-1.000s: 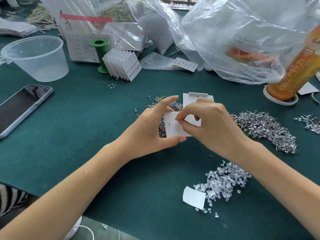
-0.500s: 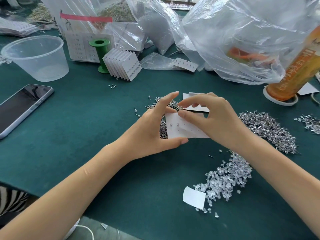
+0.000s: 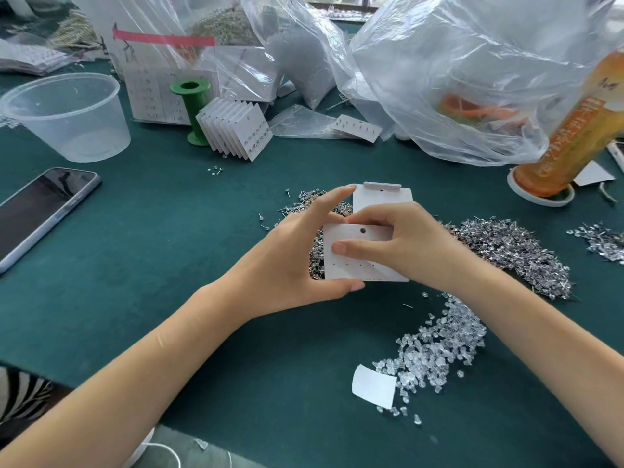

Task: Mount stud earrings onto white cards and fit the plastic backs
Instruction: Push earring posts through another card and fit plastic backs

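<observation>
Both hands hold one white card (image 3: 358, 266) with a hang hole and a row of small holes, upright above the green table. My left hand (image 3: 297, 255) grips its left edge, thumb under the bottom edge. My right hand (image 3: 401, 248) pinches it from the right, thumb flat across the front. Behind the hands lies a stack of blank white cards (image 3: 383, 197). A heap of metal stud earrings (image 3: 513, 251) spreads to the right and behind the card. Clear plastic backs (image 3: 439, 352) lie in a pile at the lower right.
A phone (image 3: 40, 211) and a clear plastic tub (image 3: 67, 116) sit at the left. A green spool (image 3: 190, 109) and finished cards (image 3: 236, 133) stand at the back. Plastic bags (image 3: 456, 79) and an orange bottle (image 3: 580, 130) fill the back right. A paper scrap (image 3: 373, 385) lies near the backs.
The card has turned from tilted to upright facing me, its hang hole now on top. My right thumb has moved onto the card's front.
</observation>
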A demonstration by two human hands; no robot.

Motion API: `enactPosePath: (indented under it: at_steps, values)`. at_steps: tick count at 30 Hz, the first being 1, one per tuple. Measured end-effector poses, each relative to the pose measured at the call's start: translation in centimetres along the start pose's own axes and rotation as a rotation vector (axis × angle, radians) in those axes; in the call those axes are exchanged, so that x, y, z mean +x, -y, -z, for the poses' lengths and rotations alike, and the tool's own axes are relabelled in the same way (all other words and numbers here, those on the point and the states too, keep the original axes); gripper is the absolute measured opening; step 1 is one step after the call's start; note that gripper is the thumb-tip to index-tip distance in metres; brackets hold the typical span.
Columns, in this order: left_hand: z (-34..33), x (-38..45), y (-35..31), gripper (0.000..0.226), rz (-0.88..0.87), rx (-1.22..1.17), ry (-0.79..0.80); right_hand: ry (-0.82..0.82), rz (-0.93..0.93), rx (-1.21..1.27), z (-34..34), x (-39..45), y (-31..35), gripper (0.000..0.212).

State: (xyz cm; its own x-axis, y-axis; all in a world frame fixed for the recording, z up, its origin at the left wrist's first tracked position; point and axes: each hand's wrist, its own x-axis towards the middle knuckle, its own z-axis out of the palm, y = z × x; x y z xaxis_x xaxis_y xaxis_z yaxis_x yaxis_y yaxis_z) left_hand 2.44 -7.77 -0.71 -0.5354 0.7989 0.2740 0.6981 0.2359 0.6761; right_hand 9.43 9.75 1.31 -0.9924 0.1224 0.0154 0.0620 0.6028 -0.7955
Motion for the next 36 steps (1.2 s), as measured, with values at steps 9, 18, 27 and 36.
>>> enactPosePath:
  at_steps: [9, 18, 27, 36]
  values:
    - [0.1, 0.3, -1.5, 0.095, -0.212, 0.199, -0.026, -0.060, -0.058, -0.104, 0.6, -0.8, 0.0, 0.048]
    - [-0.6, 3.0, -4.8, 0.096, -0.331, 0.247, -0.056, -0.338, 0.025, -0.048, 5.0, -4.6, -0.2, 0.044]
    - [-4.1, 5.8, -5.4, 0.016, -0.109, 0.185, 0.276, -0.741, 0.166, -0.471, 8.5, -11.6, -4.8, 0.045]
    - [-5.9, 6.8, -6.4, 0.007, -0.145, 0.220, 0.461, -0.780, 0.389, -0.697, 7.2, -13.3, -9.4, 0.043]
